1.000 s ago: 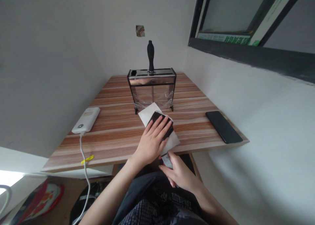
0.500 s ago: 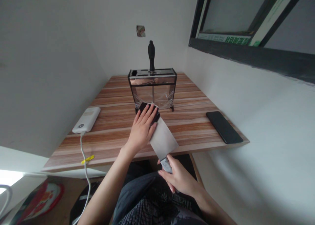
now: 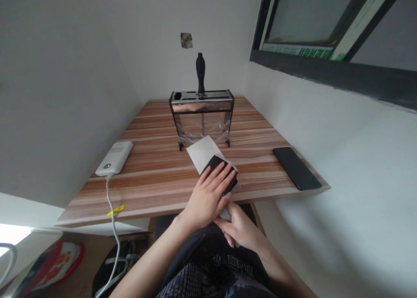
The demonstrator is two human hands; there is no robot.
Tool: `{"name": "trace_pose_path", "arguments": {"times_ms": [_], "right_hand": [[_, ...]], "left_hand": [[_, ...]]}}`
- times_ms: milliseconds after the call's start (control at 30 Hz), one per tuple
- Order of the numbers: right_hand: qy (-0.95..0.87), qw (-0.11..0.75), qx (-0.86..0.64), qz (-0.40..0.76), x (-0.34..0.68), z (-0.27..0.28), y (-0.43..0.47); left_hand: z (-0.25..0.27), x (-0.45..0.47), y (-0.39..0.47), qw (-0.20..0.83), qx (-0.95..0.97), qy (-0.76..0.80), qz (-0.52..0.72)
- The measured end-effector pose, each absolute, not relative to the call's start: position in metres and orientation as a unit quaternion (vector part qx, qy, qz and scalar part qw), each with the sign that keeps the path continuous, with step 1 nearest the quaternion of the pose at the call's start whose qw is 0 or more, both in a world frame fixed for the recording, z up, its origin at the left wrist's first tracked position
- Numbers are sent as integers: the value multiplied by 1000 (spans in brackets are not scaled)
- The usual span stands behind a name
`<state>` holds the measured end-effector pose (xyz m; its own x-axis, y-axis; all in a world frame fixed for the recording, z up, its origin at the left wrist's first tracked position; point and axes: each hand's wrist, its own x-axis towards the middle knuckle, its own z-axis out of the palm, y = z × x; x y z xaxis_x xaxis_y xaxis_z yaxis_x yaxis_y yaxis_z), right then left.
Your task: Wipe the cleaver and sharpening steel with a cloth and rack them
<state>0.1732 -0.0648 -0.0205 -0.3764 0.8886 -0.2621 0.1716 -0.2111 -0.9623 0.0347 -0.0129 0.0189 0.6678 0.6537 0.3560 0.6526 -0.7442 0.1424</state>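
A cleaver (image 3: 201,153) with a broad, pale blade points away from me over the front of the table. My right hand (image 3: 239,226) is wrapped around its grey handle (image 3: 225,214), close to my lap. Pressed onto the blade near the handle is a black cloth (image 3: 213,162), with my left hand (image 3: 208,198) over it, fingers long and close together. The heel of that hand comes close to my right hand. Cloth and fingers hide the rear of the blade. Behind the tip stands a clear-sided knife stand (image 3: 202,108) with a black-handled rod (image 3: 200,72) upright in it.
The wood-grain table (image 3: 156,159) meets walls on both sides. A white power bank (image 3: 114,159) with a white cable (image 3: 112,215) lies at left, a yellow strip (image 3: 116,210) near the front edge. A black phone (image 3: 296,167) rests at right, below a dark window frame (image 3: 325,70).
My left hand has slid the black cloth down the blade, from the tip end toward the handle, baring the tip. My right hand stays on the handle.
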Motion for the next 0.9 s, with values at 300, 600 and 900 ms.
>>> {"name": "trace_pose_path", "arguments": {"times_ms": [300,600,900], "right_hand": [[-576,293,-479,595,177,-11,-64],[-576,276,-482,600,177,-20,-60],[-587,274,-497,577,176,-20,-63]], "left_hand": [[18,38,-28,-10,941,297,160],[14,37,-16,-57,933,313,169],[11,38,-11,-93,928,317,173]]}}
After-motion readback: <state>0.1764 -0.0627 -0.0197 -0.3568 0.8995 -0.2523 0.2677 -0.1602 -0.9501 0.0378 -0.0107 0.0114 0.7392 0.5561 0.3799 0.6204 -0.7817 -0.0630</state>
